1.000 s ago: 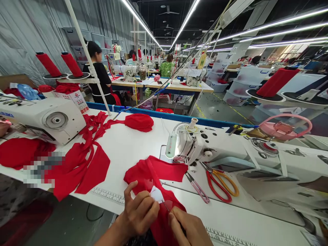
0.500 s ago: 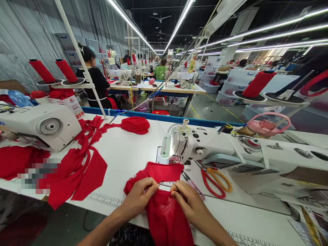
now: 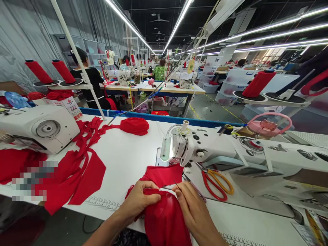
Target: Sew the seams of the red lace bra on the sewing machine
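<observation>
Left hand (image 3: 145, 198) pinches the edge of the red cloth (image 3: 164, 220) between thumb and forefinger. Right hand (image 3: 193, 206) grips a slim pointed tool (image 3: 177, 185); whether it also pinches cloth cannot be told. Cloth lies between and below both hands, partly over the worktop (image 3: 123, 153), its far part reaching toward the sewing machine (image 3: 183, 147) beyond them. Scissors (image 3: 217, 184) rest beyond and right of the right hand. Assessment: sound handling calls for a taut edge, light strokes and the point angled clear of the left thumb.

Two near hands (image 3: 143, 200), three large spools (image 3: 259, 84)
</observation>
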A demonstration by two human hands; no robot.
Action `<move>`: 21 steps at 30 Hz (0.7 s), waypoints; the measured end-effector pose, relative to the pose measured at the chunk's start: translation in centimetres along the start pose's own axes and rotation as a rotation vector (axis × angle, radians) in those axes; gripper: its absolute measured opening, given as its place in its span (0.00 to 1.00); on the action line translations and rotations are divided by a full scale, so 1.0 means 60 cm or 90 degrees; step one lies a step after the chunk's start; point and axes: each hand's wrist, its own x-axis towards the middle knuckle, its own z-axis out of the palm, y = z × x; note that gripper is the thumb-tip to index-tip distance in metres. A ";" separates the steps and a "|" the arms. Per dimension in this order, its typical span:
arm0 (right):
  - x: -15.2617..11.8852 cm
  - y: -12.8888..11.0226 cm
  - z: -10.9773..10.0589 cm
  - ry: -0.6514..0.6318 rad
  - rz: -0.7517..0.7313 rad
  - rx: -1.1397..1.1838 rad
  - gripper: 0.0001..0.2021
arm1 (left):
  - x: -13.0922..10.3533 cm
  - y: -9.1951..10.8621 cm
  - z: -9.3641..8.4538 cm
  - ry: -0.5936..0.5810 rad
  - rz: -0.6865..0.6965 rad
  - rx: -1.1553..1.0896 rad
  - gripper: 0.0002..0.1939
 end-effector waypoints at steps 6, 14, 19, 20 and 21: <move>-0.035 -0.024 0.019 -0.213 0.169 0.135 0.23 | 0.002 -0.008 0.000 -0.021 0.000 -0.044 0.13; -0.034 -0.013 0.036 -0.202 0.142 0.052 0.22 | -0.001 -0.006 0.001 -0.015 0.012 -0.023 0.12; -0.032 -0.014 0.032 -0.210 0.127 0.009 0.20 | 0.000 -0.006 0.001 -0.018 0.009 -0.019 0.12; -0.032 -0.015 0.032 -0.210 0.124 0.003 0.20 | 0.001 -0.006 0.000 -0.017 0.008 -0.017 0.12; -0.031 -0.015 0.032 -0.210 0.121 -0.003 0.20 | 0.001 -0.006 0.000 -0.017 0.010 -0.014 0.12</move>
